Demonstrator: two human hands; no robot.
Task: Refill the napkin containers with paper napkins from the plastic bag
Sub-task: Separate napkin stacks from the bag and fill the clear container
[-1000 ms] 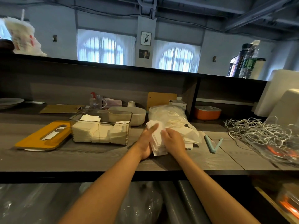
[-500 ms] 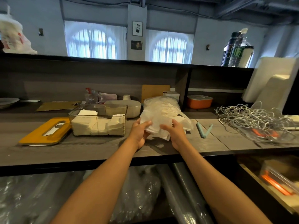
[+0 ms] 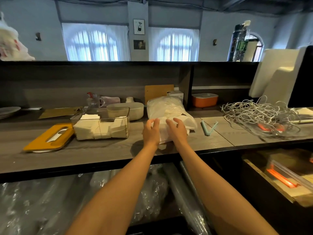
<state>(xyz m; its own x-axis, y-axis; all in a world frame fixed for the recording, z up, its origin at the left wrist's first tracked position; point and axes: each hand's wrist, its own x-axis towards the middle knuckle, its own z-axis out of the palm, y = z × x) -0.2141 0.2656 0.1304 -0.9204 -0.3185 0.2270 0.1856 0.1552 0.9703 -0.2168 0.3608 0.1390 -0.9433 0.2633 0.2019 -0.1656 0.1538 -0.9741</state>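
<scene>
I have both hands on a napkin stack (image 3: 166, 133) at the mouth of the bag (image 3: 166, 107), at my 12 o'clock. My left hand (image 3: 151, 133) and right hand (image 3: 177, 132) curl round its two sides. The container (image 3: 101, 126), half full, sits at 10 o'clock. This looks like the pulling-out step; next I'd lift the stack clear and carry it left without fanning it.

Dim room, backlit by bright windows (image 3: 96, 44); edges warped, soft

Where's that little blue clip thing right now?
The blue clip lies open on the counter, right of the plastic bag and left of the cable tangle.
</scene>
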